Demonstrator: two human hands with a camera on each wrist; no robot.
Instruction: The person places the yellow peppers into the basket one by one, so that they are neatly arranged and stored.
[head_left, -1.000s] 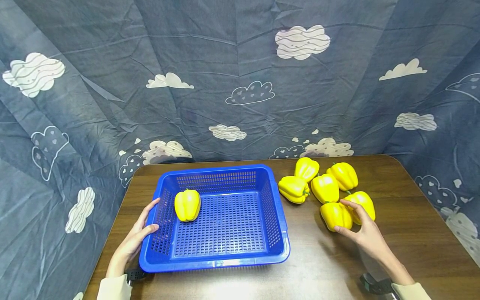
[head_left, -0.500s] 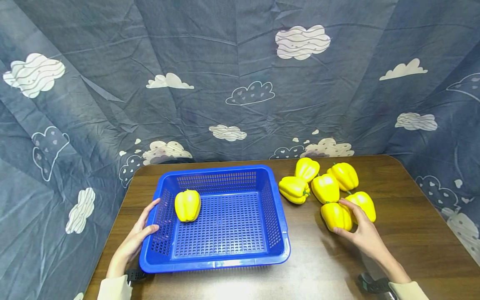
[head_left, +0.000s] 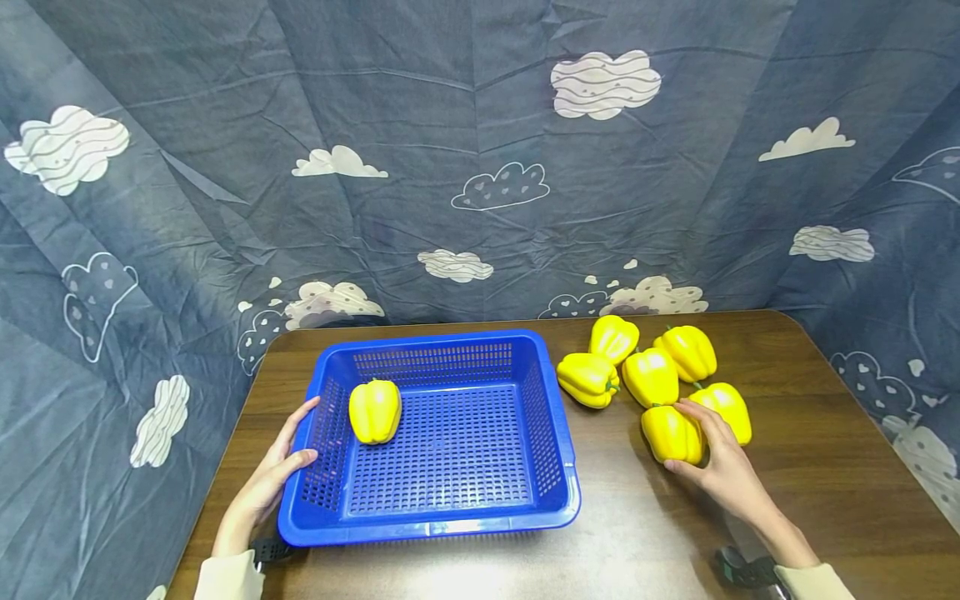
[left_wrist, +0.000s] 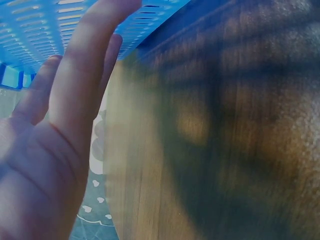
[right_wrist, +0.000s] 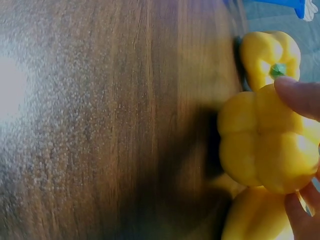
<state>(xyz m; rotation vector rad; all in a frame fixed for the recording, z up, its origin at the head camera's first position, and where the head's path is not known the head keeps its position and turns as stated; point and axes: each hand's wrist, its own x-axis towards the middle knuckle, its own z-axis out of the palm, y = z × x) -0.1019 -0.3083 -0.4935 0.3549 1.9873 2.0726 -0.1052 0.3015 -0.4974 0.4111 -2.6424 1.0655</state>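
A blue plastic basket (head_left: 438,525) with perforated walls sits on the table, one yellow bell pepper (head_left: 375,411) lying in its left part. My left hand (head_left: 266,479) holds the basket's left rim, thumb over the edge and fingers along the outer wall; the left wrist view shows fingers against that wall. On the right, my right hand (head_left: 723,467) grips the nearest bell pepper (head_left: 670,435) of a group, thumb on one side and fingers on the other. The right wrist view shows this pepper's lobed bottom (right_wrist: 265,140), with other peppers on either side.
Several more yellow bell peppers lie close together behind and beside the gripped one, including one (head_left: 588,379) near the basket's right wall and another (head_left: 726,412) just right of it. A grey cloud-patterned curtain (head_left: 420,217) hangs behind the wooden table (head_left: 817,467).
My right hand has shifted very slightly, its thumb and fingers staying around the same bell pepper. The left hand, the basket and the other peppers stay in place.
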